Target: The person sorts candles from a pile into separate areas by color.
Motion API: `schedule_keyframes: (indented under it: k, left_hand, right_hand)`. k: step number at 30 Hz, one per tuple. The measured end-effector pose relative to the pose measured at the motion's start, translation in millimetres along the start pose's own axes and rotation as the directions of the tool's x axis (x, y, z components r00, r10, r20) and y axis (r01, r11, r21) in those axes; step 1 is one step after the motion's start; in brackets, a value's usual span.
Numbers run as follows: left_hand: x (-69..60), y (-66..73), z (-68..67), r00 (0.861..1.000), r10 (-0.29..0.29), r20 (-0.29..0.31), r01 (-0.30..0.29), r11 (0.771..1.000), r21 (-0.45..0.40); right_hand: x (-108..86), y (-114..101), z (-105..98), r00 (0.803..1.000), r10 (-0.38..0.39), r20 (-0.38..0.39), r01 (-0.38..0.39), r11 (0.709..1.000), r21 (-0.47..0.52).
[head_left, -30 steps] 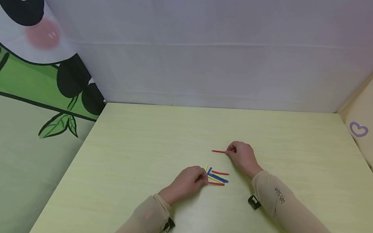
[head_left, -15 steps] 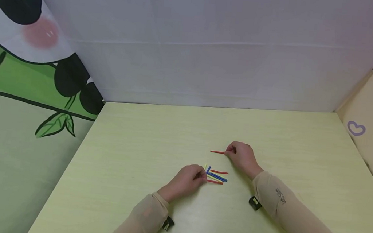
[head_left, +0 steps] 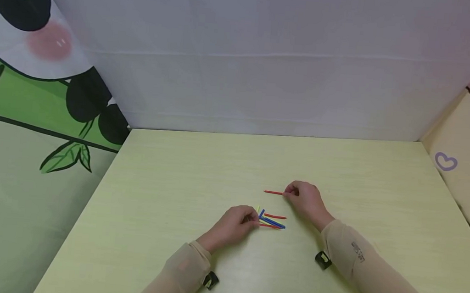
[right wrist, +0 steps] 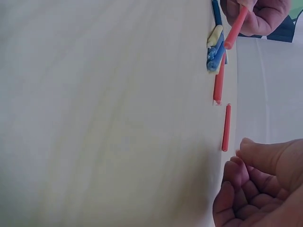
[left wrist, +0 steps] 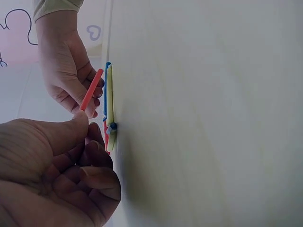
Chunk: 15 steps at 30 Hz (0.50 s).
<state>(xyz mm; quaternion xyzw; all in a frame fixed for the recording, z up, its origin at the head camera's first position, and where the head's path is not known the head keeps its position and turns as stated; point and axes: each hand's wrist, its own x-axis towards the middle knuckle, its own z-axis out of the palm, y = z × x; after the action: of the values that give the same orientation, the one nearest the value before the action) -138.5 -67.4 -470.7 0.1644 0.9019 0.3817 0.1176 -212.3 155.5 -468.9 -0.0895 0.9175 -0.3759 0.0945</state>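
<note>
My left hand [head_left: 235, 224] pinches a thin red stick [left wrist: 91, 90] between thumb and fingers, tilted above the tabletop in the left wrist view. Right beside it lies a loose pile of thin sticks: blue sticks [head_left: 273, 222], yellow sticks [left wrist: 110, 94] and a red stick [head_left: 275, 216]. Farther back, another red stick [head_left: 273, 192] lies alone. My right hand [head_left: 306, 202] is at that stick's right end, fingers loosely curled. In the right wrist view both ends of the lone red stick [right wrist: 226, 127] show, with a small gap to the fingertips.
The sticks lie on a pale wood-grain table [head_left: 175, 169]. A white wall sheet [head_left: 239, 87] rises along its far edge. Printed panels stand at both sides, a cartoon panel [head_left: 16, 88] on the left and a beige panel [head_left: 466, 151] on the right.
My left hand has lifted its red stick slightly and brought it closer to the pile. The right hand has drawn back a little, and the lone red stick stays put.
</note>
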Motion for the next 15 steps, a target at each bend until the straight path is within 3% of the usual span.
schedule_keyframes:
  k: [15]
  left_hand:
    - [0.6, -2.1, -5.9, 1.000, -0.021, -0.021, 0.019, 0.996, -0.088]
  right_hand:
    - [-11.9, 3.9, -1.9, 0.999, -0.006, 0.032, 0.005, 1.000, 0.023]
